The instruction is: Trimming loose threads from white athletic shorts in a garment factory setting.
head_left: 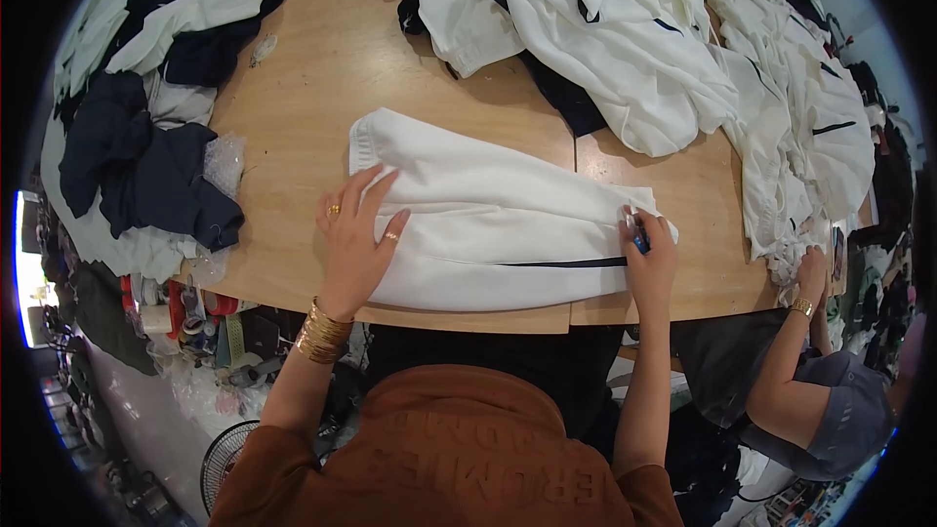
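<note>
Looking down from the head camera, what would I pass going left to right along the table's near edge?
Dark navy clothes pile → left hand → folded white garment → right hand holding a small blue tool → a co-worker's hand.

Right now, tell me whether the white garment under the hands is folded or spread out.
Folded. The white garment lies as a narrow, layered strip on the table, left hand pressing it flat, right hand at its end.

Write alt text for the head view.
A person presses the left hand flat on a folded white garment on a wooden table, while the right hand holds a small blue tool at its edge. Piles of white clothes and dark clothes surround it; a co-worker's hand reaches in at right.
</note>
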